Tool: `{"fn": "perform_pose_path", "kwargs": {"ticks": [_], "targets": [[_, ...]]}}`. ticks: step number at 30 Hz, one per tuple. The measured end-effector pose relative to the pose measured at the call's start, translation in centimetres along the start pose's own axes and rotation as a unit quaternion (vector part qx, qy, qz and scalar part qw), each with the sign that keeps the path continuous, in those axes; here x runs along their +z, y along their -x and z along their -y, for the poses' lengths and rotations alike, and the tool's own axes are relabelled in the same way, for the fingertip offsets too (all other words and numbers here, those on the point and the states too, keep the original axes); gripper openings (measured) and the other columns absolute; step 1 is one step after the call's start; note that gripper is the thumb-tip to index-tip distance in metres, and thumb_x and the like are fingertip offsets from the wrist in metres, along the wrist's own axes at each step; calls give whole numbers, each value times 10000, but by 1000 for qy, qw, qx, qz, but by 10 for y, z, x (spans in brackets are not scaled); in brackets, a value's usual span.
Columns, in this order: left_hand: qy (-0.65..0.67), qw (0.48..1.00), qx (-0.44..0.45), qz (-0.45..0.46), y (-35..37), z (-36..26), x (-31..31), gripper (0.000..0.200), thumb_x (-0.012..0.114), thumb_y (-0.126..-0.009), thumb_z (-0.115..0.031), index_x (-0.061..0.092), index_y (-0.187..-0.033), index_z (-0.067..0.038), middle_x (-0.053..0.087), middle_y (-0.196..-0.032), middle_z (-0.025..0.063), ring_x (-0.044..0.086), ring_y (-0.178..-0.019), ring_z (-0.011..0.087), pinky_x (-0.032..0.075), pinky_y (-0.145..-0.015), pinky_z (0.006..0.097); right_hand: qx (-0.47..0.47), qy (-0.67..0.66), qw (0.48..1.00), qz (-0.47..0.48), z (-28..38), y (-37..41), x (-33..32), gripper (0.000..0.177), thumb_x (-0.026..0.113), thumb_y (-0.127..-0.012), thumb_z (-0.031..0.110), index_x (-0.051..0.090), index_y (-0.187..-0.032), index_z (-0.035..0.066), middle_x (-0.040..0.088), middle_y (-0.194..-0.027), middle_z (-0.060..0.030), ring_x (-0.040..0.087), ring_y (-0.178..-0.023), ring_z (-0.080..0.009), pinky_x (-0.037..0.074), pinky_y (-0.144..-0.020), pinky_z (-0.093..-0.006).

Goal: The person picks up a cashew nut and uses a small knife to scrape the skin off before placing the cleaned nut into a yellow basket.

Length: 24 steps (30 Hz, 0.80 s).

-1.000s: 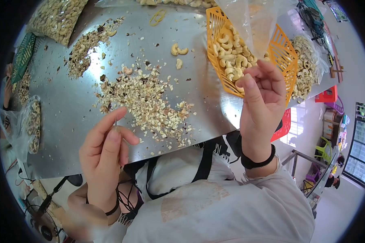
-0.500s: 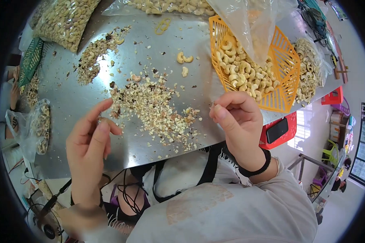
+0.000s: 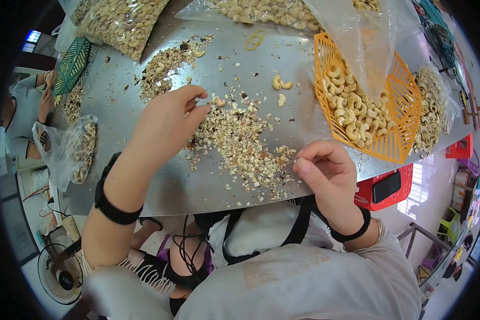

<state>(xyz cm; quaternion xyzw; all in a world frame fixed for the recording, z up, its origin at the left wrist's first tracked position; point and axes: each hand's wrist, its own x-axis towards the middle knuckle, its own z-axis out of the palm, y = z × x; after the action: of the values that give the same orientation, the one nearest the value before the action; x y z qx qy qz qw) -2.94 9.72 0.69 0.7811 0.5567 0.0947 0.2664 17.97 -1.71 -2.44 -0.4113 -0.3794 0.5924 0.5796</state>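
Left hand (image 3: 168, 120), fingers nearly closed, over upper-left edge of nut-fragment pile (image 3: 241, 145) at frame centre; right hand (image 3: 332, 173), thumb and index nearly pinched, beside pile's right edge; contents of both unclear

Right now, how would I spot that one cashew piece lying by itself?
On the metal table, find the orange basket of cashews. Look between it and the heap of pale fragments. The cashew piece sits alone there, just nearer the person than two curved cashews lying side by side.
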Motion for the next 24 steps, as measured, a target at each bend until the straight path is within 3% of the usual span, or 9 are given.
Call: {"fn": "perform_pose_path", "kwargs": {"ticks": [3, 6, 10, 16, 18, 22, 24], "targets": [[-69, 997, -15, 2, -13, -4, 11, 223, 560, -710, -164, 528, -873, -14, 516, -618, 92, 486, -555, 172, 380, -529, 267, 3, 20, 1000, 21, -4, 2, 0, 114, 551, -736, 3, 504, -840, 3, 516, -774, -19, 460, -702, -65, 377, -652, -200], [-47, 999, 20, -11, -19, 4, 22, 205, 573, -699, -152, 523, -837, -8, 532, -661, 121, 507, -597, 218, 391, -554, 279, 20, 24, 999, 32, -2, 2, 1, 110, 554, -732, 5, 510, -832, 4, 516, -776, -20, 457, -703, -70, 375, -662, -206], [-47, 998, 49, -19, -20, 12, 28, 197, 569, -701, -148, 525, -833, -8, 538, -683, 127, 516, -620, 226, 396, -560, 286, 26, 35, 999, 29, -3, 2, 3, 109, 553, -731, 4, 512, -832, 5, 516, -768, -17, 456, -703, -69, 375, -664, -204], [20, 999, 28, -39, -8, 8, 25, 147, 569, -704, -108, 525, -799, -5, 514, -639, 47, 449, -557, 104, 365, -523, 227, 33, 25, 998, 36, -7, -1, 7, 113, 556, -729, 5, 514, -834, 9, 515, -761, -14, 458, -692, -67, 376, -651, -197], [171, 984, -47, 3, 4, -6, 18, 99, 569, -701, -81, 524, -762, -17, 469, -626, -21, 371, -546, 33, 314, -495, 176, 54, 31, 997, 51, -8, -1, 9, 129, 557, -729, 8, 509, -849, 12, 515, -762, -11, 458, -690, -64, 375, -643, -193], [234, 969, -62, 51, 27, -26, 13, 79, 569, -698, -73, 522, -744, -31, 444, -618, -50, 341, -541, 8, 280, -483, 155, 54, 47, 996, 54, -18, -4, 15, 138, 551, -740, 28, 503, -868, 13, 519, -764, -10, 462, -698, -60, 376, -641, -195], [278, 949, -93, 112, 39, -36, 13, 84, 572, -693, -62, 519, -750, -31, 451, -635, -42, 348, -550, 18, 281, -490, 158, 113, 15, 992, 52, -20, -4, 18, 158, 538, -767, 83, 497, -901, 10, 529, -784, -15, 474, -693, -61, 386, -632, -194]]}}
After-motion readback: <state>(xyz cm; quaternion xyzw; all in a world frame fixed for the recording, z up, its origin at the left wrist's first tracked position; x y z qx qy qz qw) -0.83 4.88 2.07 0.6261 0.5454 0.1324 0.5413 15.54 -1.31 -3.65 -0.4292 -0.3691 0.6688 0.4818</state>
